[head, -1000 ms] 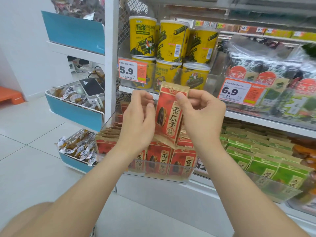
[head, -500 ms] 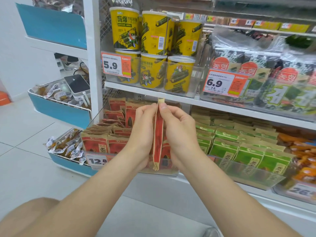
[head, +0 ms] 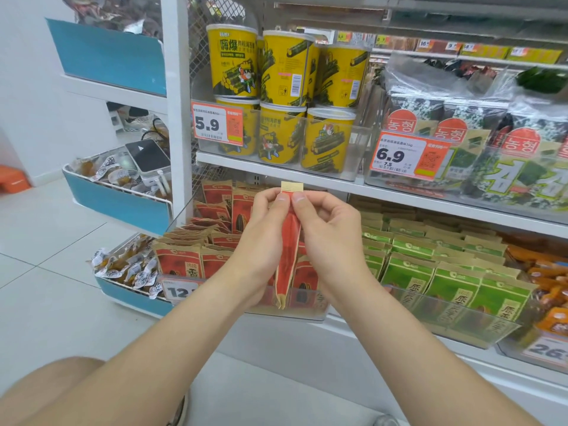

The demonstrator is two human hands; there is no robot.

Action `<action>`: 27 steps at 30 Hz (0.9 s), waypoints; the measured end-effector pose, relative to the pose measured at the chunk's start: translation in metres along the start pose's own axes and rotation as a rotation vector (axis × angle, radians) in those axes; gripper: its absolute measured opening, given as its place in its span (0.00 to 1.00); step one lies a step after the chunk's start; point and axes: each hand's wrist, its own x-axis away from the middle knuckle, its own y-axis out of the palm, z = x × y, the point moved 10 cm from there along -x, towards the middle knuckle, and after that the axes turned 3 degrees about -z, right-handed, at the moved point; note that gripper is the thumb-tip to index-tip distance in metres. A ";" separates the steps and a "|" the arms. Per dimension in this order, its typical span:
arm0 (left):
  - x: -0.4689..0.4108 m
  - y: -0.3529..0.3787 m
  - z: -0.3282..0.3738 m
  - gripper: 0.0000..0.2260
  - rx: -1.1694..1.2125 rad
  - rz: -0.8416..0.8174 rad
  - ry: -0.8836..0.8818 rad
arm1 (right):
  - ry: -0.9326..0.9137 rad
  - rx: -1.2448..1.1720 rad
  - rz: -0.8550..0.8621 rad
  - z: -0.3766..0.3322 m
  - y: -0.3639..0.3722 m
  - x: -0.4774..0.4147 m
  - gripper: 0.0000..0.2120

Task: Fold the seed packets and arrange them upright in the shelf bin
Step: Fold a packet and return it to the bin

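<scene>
A red and tan seed packet (head: pixel 288 253) hangs upright in front of me, folded lengthwise into a narrow strip. My left hand (head: pixel 262 238) and my right hand (head: pixel 327 238) both pinch it near its top edge, thumbs meeting on the fold. Behind and below it stands the clear shelf bin (head: pixel 307 313) holding several red seed packets (head: pixel 196 259), some upright, some leaning. The hands hide the bin's middle.
Green seed packets (head: pixel 430 265) fill the clear bin to the right. Yellow seaweed tubs (head: pixel 282 96) and seaweed bags (head: pixel 479 149) sit on the shelf above. A blue wire basket (head: pixel 132 210) with snacks and a small device stands at left, over tiled floor.
The packet faced me flat one second ago; now it is folded narrow with its top strip turned toward me. The view has shifted slightly.
</scene>
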 end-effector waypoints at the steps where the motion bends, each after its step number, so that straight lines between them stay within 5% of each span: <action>1: 0.001 0.002 -0.001 0.12 0.005 0.000 -0.007 | -0.007 0.027 0.002 -0.001 0.000 -0.001 0.05; 14: -0.006 -0.039 0.017 0.16 0.354 0.265 -0.039 | 0.202 0.281 -0.507 0.015 0.034 0.011 0.18; 22: 0.000 -0.013 0.026 0.09 0.057 -0.001 0.014 | 0.130 0.135 -0.233 0.003 0.005 0.000 0.15; 27: 0.003 -0.004 0.030 0.15 -0.034 -0.160 0.051 | 0.089 0.183 -0.142 -0.001 -0.005 -0.002 0.13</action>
